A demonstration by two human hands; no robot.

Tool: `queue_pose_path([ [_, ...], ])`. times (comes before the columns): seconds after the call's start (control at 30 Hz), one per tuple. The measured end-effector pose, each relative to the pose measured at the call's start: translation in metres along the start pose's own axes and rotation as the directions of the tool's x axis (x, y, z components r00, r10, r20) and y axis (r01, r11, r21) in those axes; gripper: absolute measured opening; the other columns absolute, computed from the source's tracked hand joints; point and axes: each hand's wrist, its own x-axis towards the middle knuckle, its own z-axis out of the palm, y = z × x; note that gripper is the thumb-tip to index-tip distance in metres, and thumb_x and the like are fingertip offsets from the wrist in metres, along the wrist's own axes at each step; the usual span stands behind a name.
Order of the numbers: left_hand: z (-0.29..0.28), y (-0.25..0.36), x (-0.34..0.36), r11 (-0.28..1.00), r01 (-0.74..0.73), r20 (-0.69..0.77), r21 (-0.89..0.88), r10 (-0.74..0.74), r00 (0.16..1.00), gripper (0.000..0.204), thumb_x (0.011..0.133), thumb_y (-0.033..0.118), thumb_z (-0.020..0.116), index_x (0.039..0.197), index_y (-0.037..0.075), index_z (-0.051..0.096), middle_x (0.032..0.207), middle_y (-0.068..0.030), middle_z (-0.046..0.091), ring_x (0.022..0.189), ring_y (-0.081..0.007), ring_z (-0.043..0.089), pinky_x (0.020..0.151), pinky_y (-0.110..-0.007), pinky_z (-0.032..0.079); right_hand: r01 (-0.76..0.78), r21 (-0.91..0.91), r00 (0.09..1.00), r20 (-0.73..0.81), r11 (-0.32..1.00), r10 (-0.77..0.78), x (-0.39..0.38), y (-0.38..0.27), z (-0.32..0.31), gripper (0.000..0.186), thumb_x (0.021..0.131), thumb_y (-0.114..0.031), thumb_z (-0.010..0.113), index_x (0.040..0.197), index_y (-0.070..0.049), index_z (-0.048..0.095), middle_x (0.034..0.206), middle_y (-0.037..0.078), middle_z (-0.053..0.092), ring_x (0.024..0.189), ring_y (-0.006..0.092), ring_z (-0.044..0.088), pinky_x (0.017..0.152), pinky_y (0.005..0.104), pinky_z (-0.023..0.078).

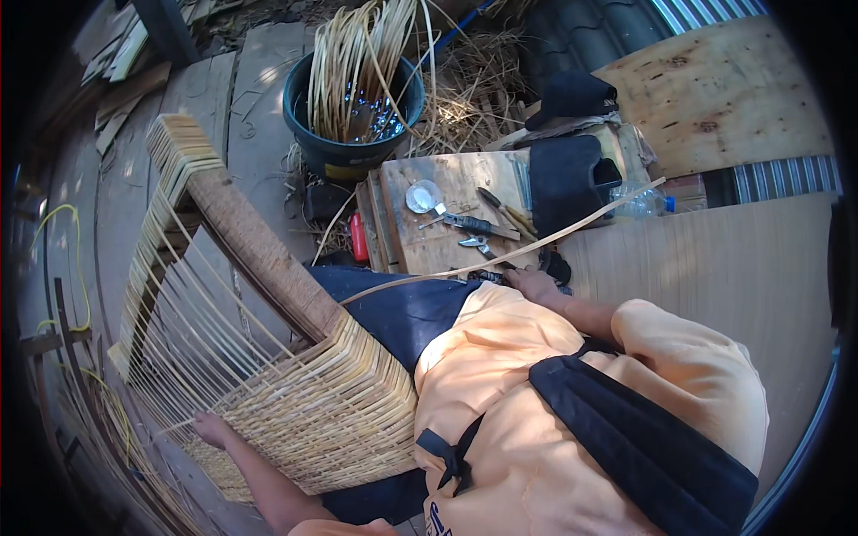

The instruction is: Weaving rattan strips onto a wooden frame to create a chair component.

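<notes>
A partly woven rattan panel (304, 415) on a wooden frame (259, 232) stands against my left side. Long strands stretch over the frame's open part, and the near part is tightly woven. My left hand (212, 429) is at the woven edge, its fingers closed on a thin rattan strand (175, 428). My right hand (534, 284) is low beside the work box, fingers curled at a small dark object (487, 277) I cannot make out. Just beyond it lie pruning shears (481, 244). One loose rattan strip (536, 241) arches from the frame's corner over the box.
On the wooden box (438, 179) are a clear cup (424, 196), a dark-handled tool (469, 223) and pliers (509, 214). A dark bucket (299, 125) holds water and coiled rattan (357, 54). A plastic bottle (639, 204) and black cap (576, 94) are at the right.
</notes>
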Motion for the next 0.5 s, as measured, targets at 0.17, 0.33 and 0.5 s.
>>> queue_pose_path([
  [0.17, 0.005, -0.002, 0.002, 0.999, -0.041, 0.011, 0.036, 0.040, 0.999, 0.047, 0.088, 0.036, 0.039, 0.093, -0.007, 0.057, 0.097, -0.0311, 0.058, 0.088, -0.0479, 0.053, 0.080, -0.050, 0.040, -0.073, 0.208, 0.984, -0.145, 0.975, 0.105, -0.012, -0.001, 0.000, 0.025, 0.082, -0.024, 0.055, 0.104, -0.012, 0.054, 0.100, 0.010, 0.060, 0.096, 0.0289, 0.055, 0.079, 0.0412, 0.046],
  [0.33, 0.006, -0.010, 0.010, 0.997, -0.036, 0.029, 0.067, 0.034, 0.999, 0.049, 0.089, 0.036, 0.038, 0.097, -0.009, 0.057, 0.099, -0.0321, 0.057, 0.091, -0.0483, 0.052, 0.081, -0.049, 0.039, -0.103, 0.338, 0.952, -0.238, 0.935, 0.191, -0.005, 0.001, -0.005, 0.021, 0.080, -0.022, 0.059, 0.097, -0.011, 0.058, 0.094, 0.011, 0.061, 0.092, 0.0299, 0.056, 0.078, 0.0412, 0.045],
  [0.5, 0.011, -0.017, 0.015, 0.994, -0.103, 0.000, 0.041, 0.103, 0.995, 0.047, 0.086, 0.031, 0.039, 0.095, -0.012, 0.057, 0.096, -0.0333, 0.057, 0.086, -0.0473, 0.051, 0.081, -0.048, 0.038, -0.069, 0.420, 0.937, -0.285, 0.905, 0.203, -0.001, 0.014, 0.006, 0.019, 0.077, -0.018, 0.064, 0.093, -0.009, 0.061, 0.090, 0.015, 0.061, 0.082, 0.0338, 0.057, 0.072, 0.0423, 0.047],
])
